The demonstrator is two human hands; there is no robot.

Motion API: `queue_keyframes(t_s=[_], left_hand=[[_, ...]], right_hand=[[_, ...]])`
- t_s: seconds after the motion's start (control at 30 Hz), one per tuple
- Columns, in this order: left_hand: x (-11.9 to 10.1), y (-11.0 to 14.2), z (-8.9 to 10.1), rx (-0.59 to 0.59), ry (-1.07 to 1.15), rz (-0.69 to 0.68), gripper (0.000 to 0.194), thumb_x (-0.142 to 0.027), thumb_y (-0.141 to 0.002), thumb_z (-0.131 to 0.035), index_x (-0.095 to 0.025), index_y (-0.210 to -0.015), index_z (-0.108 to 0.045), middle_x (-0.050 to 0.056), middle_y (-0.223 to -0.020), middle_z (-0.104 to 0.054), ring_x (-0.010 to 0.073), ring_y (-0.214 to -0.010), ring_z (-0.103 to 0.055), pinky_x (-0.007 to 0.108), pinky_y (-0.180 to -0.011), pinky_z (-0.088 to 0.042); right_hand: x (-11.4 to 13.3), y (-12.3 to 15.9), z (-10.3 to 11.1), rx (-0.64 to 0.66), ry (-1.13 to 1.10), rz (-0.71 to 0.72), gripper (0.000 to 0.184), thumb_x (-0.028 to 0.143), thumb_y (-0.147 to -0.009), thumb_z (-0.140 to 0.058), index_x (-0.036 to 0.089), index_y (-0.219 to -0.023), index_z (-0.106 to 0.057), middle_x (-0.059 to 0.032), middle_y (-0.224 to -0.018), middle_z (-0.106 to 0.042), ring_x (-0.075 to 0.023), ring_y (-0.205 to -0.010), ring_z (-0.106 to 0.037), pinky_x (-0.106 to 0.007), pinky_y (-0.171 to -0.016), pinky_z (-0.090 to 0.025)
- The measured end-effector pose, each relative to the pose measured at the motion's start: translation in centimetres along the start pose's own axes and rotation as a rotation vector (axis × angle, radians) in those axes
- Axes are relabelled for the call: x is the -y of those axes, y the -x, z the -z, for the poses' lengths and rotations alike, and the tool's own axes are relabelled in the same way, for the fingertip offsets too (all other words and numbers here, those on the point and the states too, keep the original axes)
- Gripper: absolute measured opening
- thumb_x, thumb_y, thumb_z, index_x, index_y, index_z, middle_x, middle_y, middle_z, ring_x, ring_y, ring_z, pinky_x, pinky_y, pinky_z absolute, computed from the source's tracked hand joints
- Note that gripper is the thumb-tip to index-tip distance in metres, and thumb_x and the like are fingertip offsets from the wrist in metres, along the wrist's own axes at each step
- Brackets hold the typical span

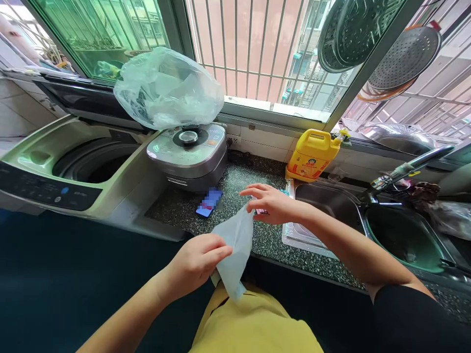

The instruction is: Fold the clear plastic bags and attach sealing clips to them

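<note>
A thin white sheet, like a wipe or soft paper towel, hangs folded between my hands in front of the counter edge. My left hand pinches its left side between thumb and fingers. At the sheet's top corner, my right hand has thumb and fingertip closed on it while other fingers reach forward. A small pinkish thing shows partly beneath the right hand; I cannot make out what it is. On the counter to the left lies a phone with its screen lit and blurred.
A rice cooker stands behind the phone, with a puffed clear plastic bag above it. Left is an open top-loading washing machine. To the right are a yellow jug, a steel sink, a faucet and a green basin.
</note>
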State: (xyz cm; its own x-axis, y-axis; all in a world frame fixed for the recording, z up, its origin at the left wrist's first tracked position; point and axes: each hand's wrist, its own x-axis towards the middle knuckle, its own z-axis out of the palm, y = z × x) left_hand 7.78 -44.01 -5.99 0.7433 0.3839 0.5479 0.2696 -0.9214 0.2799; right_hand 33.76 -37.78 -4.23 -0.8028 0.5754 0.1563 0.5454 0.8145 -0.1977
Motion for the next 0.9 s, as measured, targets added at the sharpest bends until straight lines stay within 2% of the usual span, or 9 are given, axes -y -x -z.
queue_keyframes(t_s=[0.17,0.3,0.43,0.5,0.63,0.7,0.77,0.83,0.9], left_hand=[[1.2,1.5,0.9,-0.096,-0.17,0.016,0.022,-0.004,-0.083,-0.048,-0.015,-0.1,-0.058,0.006,-0.078,-0.069,0.0147,-0.071,-0.062,0.028,-0.066,-0.052],[1.2,3.2,1.0,-0.213,-0.123,0.092,0.027,-0.003,-0.081,-0.052,-0.016,-0.105,-0.058,0.006,-0.079,-0.069,0.0137,-0.072,-0.062,0.027,-0.068,-0.053],[0.0,3.2,1.0,-0.314,-0.055,0.169,0.027,-0.004,-0.081,-0.053,-0.018,-0.103,-0.059,0.004,-0.078,-0.068,0.0124,-0.069,-0.061,0.027,-0.066,-0.052],[-0.7,2.6,1.1,-0.388,-0.034,0.176,0.027,-0.003,-0.08,-0.054,-0.018,-0.102,-0.059,0.003,-0.076,-0.068,0.0127,-0.067,-0.06,0.028,-0.065,-0.052],[-1.2,0.5,1.6,-0.509,-0.007,0.167,0.026,-0.006,-0.08,-0.055,-0.019,-0.102,-0.058,0.003,-0.076,-0.068,0.0142,-0.068,-0.06,0.031,-0.063,-0.052],[-0.3,-1.0,1.6,-0.535,-0.01,0.187,0.022,-0.009,-0.081,-0.055,-0.02,-0.1,-0.059,0.003,-0.077,-0.067,0.0143,-0.072,-0.06,0.029,-0.064,-0.052],[1.2,-2.5,1.4,-0.54,0.011,0.236,0.018,-0.012,-0.083,-0.053,-0.02,-0.098,-0.06,0.003,-0.081,-0.067,0.0136,-0.076,-0.06,0.026,-0.065,-0.051],[2.9,-3.9,1.4,-0.506,0.039,0.289,0.015,-0.016,-0.085,-0.052,-0.019,-0.098,-0.061,0.003,-0.084,-0.066,0.0125,-0.077,-0.06,0.024,-0.067,-0.051],[4.1,-5.3,1.9,-0.433,0.025,0.319,0.018,-0.02,-0.086,-0.051,-0.018,-0.102,-0.06,0.003,-0.084,-0.065,0.0121,-0.077,-0.059,0.025,-0.071,-0.05]], right_hand=[[0.1,1.8,-0.1,-0.06,-0.13,-0.008,0.013,0.018,-0.084,-0.055,0.017,-0.073,-0.062,-0.009,-0.091,-0.067,-0.0184,-0.087,-0.058,-0.037,-0.079,-0.048],[3.2,4.3,-0.3,-0.244,-0.381,-0.01,0.008,0.015,-0.084,-0.052,0.017,-0.076,-0.056,-0.0092,-0.087,-0.065,-0.0162,-0.083,-0.058,-0.032,-0.075,-0.049],[6.6,6.1,-1.1,-0.504,-0.587,-0.108,0.01,0.01,-0.082,-0.051,0.02,-0.08,-0.051,-0.0045,-0.077,-0.061,-0.0151,-0.075,-0.058,-0.03,-0.065,-0.051],[7.8,6.8,-1.1,-0.604,-0.607,-0.137,0.016,0.007,-0.082,-0.05,0.022,-0.086,-0.052,-0.0029,-0.074,-0.06,-0.0151,-0.07,-0.058,-0.03,-0.061,-0.051],[8.7,7.5,0.0,-0.824,-0.533,-0.07,0.034,0.007,-0.08,-0.054,0.027,-0.107,-0.055,-0.0029,-0.077,-0.063,-0.0169,-0.07,-0.061,-0.034,-0.062,-0.054],[8.3,7.2,0.6,-0.999,-0.504,-0.149,0.038,0.01,-0.08,-0.057,0.027,-0.114,-0.055,-0.0037,-0.08,-0.064,-0.0163,-0.071,-0.061,-0.032,-0.061,-0.054],[7.3,6.4,1.1,-1.112,-0.513,-0.325,0.035,0.014,-0.081,-0.06,0.024,-0.114,-0.057,-0.0049,-0.085,-0.065,-0.0147,-0.072,-0.062,-0.028,-0.061,-0.054],[6.1,5.7,1.6,-1.139,-0.55,-0.452,0.026,0.019,-0.08,-0.062,0.022,-0.106,-0.061,-0.0044,-0.086,-0.066,-0.0129,-0.072,-0.062,-0.025,-0.061,-0.054],[5.1,5.1,2.1,-1.131,-0.581,-0.452,0.016,0.021,-0.079,-0.063,0.02,-0.095,-0.064,-0.0022,-0.083,-0.065,-0.0115,-0.071,-0.061,-0.024,-0.062,-0.053]])
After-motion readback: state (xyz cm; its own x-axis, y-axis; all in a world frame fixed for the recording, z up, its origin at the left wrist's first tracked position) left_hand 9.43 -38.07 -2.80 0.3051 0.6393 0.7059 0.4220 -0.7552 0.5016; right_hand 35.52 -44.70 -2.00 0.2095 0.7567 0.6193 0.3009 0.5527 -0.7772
